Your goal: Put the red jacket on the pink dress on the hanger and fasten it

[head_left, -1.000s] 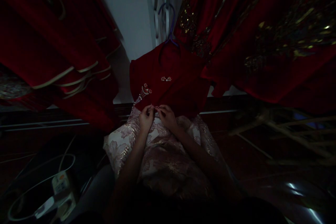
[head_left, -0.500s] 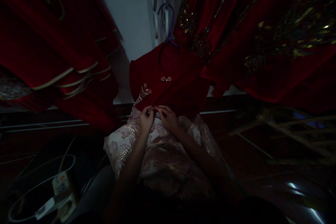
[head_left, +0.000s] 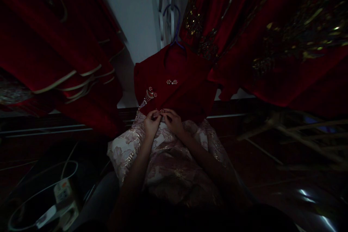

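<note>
A red short-sleeved top hangs in front of me on a purple hanger. One pearl-beaded ornament sits below its neckline, and a fan-shaped beaded ornament lies on its left side. At the lower edge, my left hand and my right hand meet with fingertips pinched together. Between them shows a small beaded ornament against the red cloth. The fingertips partly cover it, and the dim light hides finer detail. Under both forearms spreads a pale floral brocade cloth.
Red garments with pale trim hang at the left, and red garments with gold sequins at the right. A power strip with a white cable lies lower left. A wooden rack stands on the right.
The fingers of both hands have shifted slightly at the garment's lower edge, and more of the small beaded ornament shows between them. The top and the surroundings stay as they were.
</note>
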Demonstrator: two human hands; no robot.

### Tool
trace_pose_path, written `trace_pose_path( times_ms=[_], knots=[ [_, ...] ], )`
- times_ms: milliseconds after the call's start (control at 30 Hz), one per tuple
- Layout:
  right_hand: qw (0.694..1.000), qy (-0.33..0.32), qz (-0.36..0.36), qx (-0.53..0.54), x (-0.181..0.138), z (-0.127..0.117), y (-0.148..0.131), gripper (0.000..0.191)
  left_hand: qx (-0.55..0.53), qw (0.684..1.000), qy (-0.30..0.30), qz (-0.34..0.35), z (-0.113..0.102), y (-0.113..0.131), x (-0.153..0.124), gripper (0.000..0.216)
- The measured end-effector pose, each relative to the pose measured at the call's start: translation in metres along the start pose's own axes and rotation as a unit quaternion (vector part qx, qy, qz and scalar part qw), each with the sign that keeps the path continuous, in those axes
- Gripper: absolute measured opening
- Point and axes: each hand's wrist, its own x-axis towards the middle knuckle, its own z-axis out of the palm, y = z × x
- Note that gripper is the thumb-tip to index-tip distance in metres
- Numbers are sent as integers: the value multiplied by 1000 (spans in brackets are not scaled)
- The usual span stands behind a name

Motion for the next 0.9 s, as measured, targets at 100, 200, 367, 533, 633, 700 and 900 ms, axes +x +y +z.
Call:
trace_pose_path(
  times_ms=[100, 200, 367, 533, 633, 700, 900],
  knots=[
    [1000, -4, -1, -5, 0, 0, 0, 25, 5, 1000, 1, 3, 0, 0, 0, 27],
    [1000, -9, -2, -10, 0, 1, 1, 27, 8, 1000, 0, 7, 0, 0, 0, 26],
    [1000, -3, -8, -21, 0, 1, 1, 28, 13, 1000, -8, 15, 0, -2, 1, 26],
    [999, -14, -3, -37, -1, 2, 3, 28, 53, 998, -11, 32, -2, 1, 1, 25],
    [999, -15, 1, -39, -1, 2, 4, 28, 75, 995, -21, 55, -4, 4, 1, 23],
    [999, -12, 1, -40, -1, 2, 4, 29, 82, 994, -27, 66, -5, 6, 1, 22],
    [997, -21, -7, -76, -1, 1, 0, 30, 95, 992, -37, 74, -5, 7, 3, 18]
  ],
)
